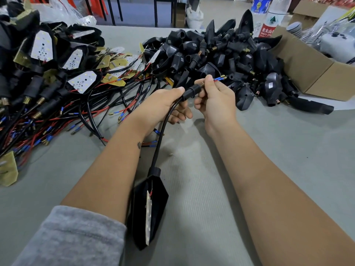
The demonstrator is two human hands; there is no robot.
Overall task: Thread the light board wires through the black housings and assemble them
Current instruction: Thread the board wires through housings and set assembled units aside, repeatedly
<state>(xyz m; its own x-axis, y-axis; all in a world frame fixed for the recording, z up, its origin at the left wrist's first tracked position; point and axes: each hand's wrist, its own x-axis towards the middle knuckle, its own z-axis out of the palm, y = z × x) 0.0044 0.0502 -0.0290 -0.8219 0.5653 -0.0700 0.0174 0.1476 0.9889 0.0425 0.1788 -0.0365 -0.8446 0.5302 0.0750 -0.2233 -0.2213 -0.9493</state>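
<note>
Grey cloth covered the table [288, 150], and along the left edge of the frame lay a heap of assembled units [48, 73], white light boards seated in black shells with red and black leads trailing toward the middle. Low at the left edge a loose brass-coloured board [7, 169] rested on the cloth. Lower centre, between the two forearms, a black housing [153, 204] lay on its side with a light board [148, 217] showing edge-on inside it; a black sheathed wire [163, 131] rose from its neck up to the hands. The left hand [163, 106], at centre, had its fingers curled around that wire just below a black stem piece [189, 93], thumb lying on top. Just right of it the right hand [215, 100] pinched the blue-tipped wire ends [219, 78] between thumb and forefinger where they emerged from the threaded end of the stem, the remaining fingers folded loosely beneath. Behind the hands, upper centre to upper right, sat a pile of empty black housings [221, 54]. At the upper right stood a water bottle [270, 20], and farther right an open cardboard box [311, 70] at the table's edge.
</note>
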